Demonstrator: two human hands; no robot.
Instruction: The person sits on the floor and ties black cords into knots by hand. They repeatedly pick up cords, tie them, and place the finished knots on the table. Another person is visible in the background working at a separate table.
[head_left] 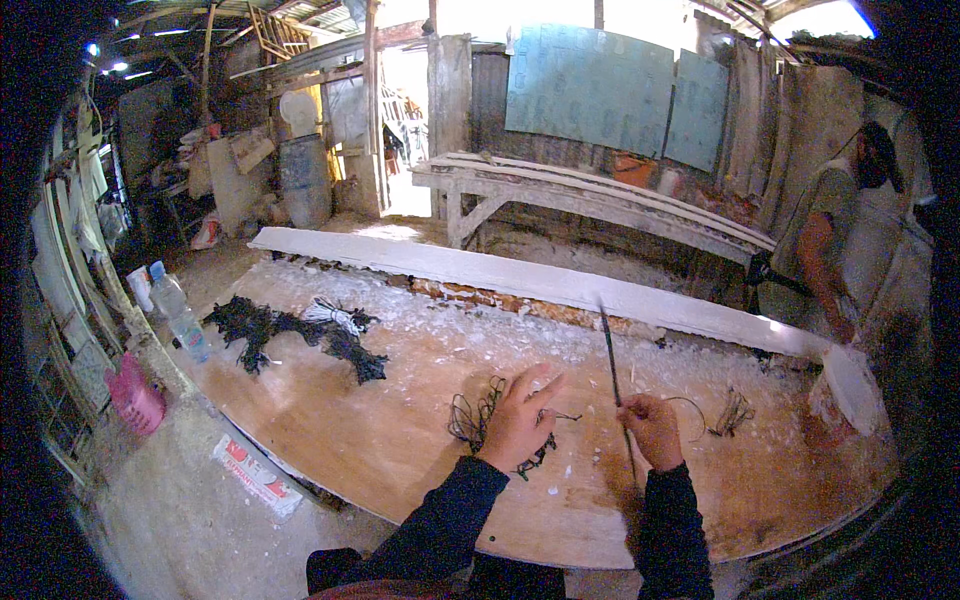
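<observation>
My left hand (pixel 520 418) is held over the worktable with its fingers spread. Under and beside it lies a loose tangle of thin dark cord or wire (pixel 470 420); part of it is hidden by the hand. My right hand (pixel 652 432) is closed around a long, thin dark stick (pixel 611 350), which stands steeply tilted with its tip toward the far side. To the right, a smaller looped bundle (pixel 733 412) rests on the wood. Farther left are dark, stringy bundles (pixel 245 325) and a whitish bundle (pixel 340 316).
The plywood worktable (pixel 420 440) has white crusty residue along its far part, beside a long white board (pixel 480 272). A plastic bottle (pixel 180 310) and pink basket (pixel 135 395) are at left, a white bucket (pixel 850 390) at right. Another person (pixel 825 230) stands beyond, near a bench (pixel 600 205).
</observation>
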